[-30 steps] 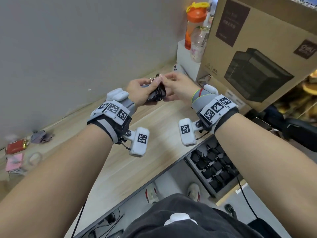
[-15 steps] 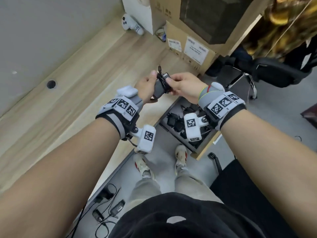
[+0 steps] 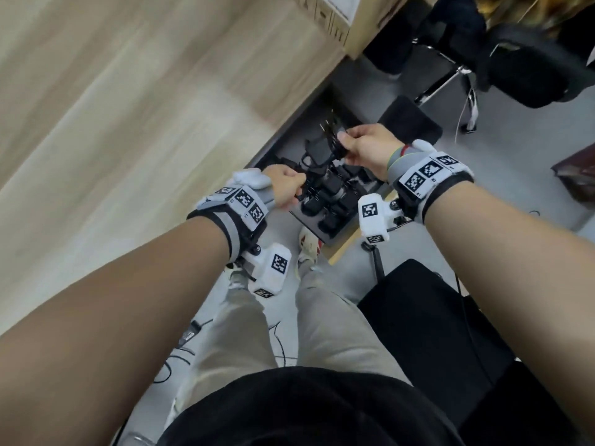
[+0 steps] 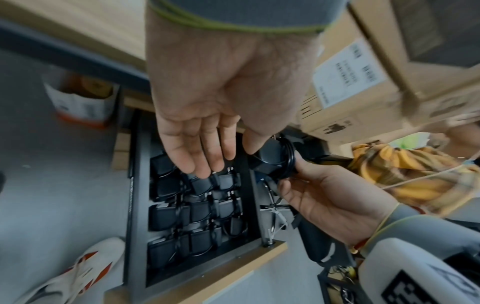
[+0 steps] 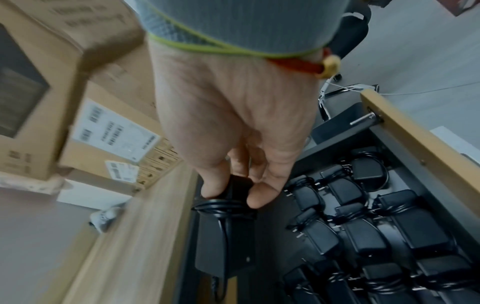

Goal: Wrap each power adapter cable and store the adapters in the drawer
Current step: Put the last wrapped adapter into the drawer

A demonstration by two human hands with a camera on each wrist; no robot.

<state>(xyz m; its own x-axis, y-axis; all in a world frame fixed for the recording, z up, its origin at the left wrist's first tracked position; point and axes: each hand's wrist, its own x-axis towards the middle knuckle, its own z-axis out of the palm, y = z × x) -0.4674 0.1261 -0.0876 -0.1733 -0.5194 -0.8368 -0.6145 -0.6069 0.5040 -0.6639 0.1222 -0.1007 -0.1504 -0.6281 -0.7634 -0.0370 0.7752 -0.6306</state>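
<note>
Hanging above the open drawer (image 3: 325, 235), wrapped power adapter (image 3: 322, 148) pinched at its cable-wound end by right hand (image 3: 365, 149), long axis pointing away from the fingertips toward the drawer's rear edge. Nearer the stored adapters (image 4: 197, 209) though idle, left hand (image 4: 205, 115) with fingers straight and relaxed, perhaps brushing the adapter.

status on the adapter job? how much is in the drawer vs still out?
Done: the open drawer already holds rows of wrapped adapters. In hand: the right hand pinches one more wrapped adapter above the drawer; the left hand is open beside it. Left: setting it in. No others in view.
</note>
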